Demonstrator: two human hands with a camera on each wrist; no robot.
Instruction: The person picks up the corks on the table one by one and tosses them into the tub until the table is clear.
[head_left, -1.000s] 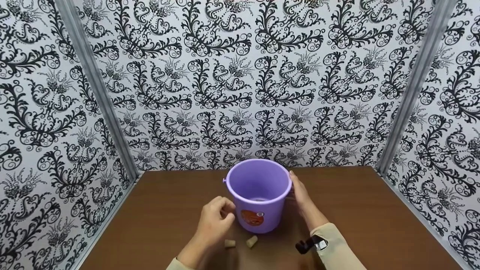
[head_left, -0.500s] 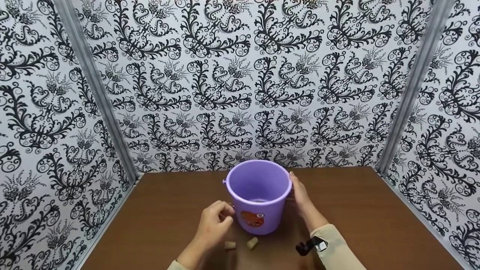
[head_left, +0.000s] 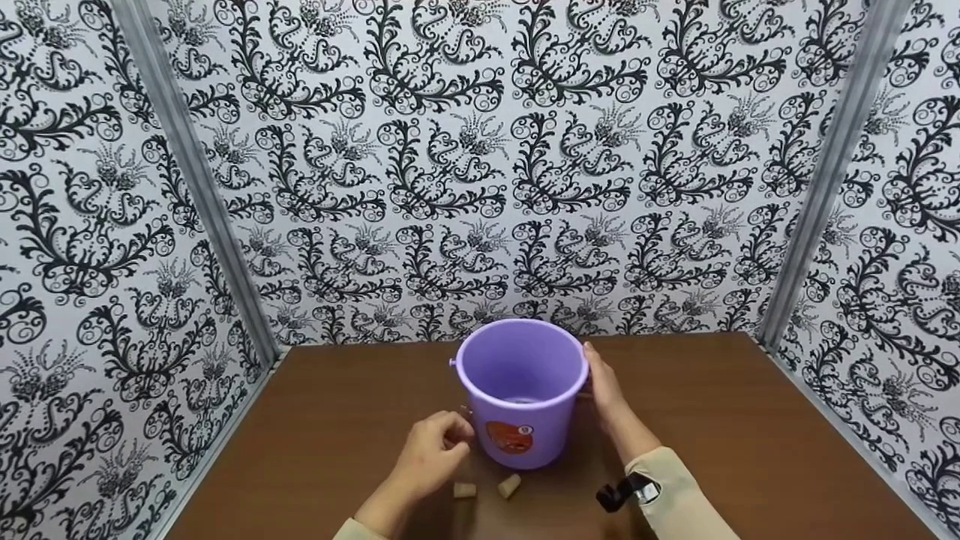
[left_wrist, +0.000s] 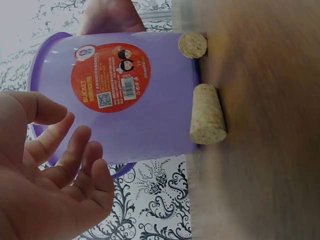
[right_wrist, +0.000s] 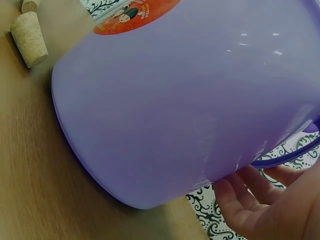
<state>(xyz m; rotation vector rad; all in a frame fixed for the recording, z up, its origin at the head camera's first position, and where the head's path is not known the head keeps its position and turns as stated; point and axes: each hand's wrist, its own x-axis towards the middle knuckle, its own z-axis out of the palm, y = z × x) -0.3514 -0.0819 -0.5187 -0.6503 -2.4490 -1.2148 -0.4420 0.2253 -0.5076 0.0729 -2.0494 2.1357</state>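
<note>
A purple bucket (head_left: 517,427) with a red-orange label stands upright on the brown table. The right hand (head_left: 606,386) rests against its right side near the rim; in the right wrist view, bent fingers (right_wrist: 235,200) touch the wall beside the purple handle (right_wrist: 290,155). At the bucket's lower left is the left hand (head_left: 435,450). Its fingers are loosely curled, and the left wrist view shows nothing between thumb and fingers. Two tapered corks, a left cork (head_left: 465,490) and a right cork (head_left: 509,486), lie in front of the bucket base.
The brown table (head_left: 337,420) carries the bucket and corks. Patterned black-and-white panels (head_left: 450,187) rise at the back and both sides, joined by grey metal posts (head_left: 199,180). A black strap device (head_left: 622,493) is on the right wrist.
The left hand has come down slightly beside the bucket. The right hand stays at the bucket's side, and both corks lie where they were.
</note>
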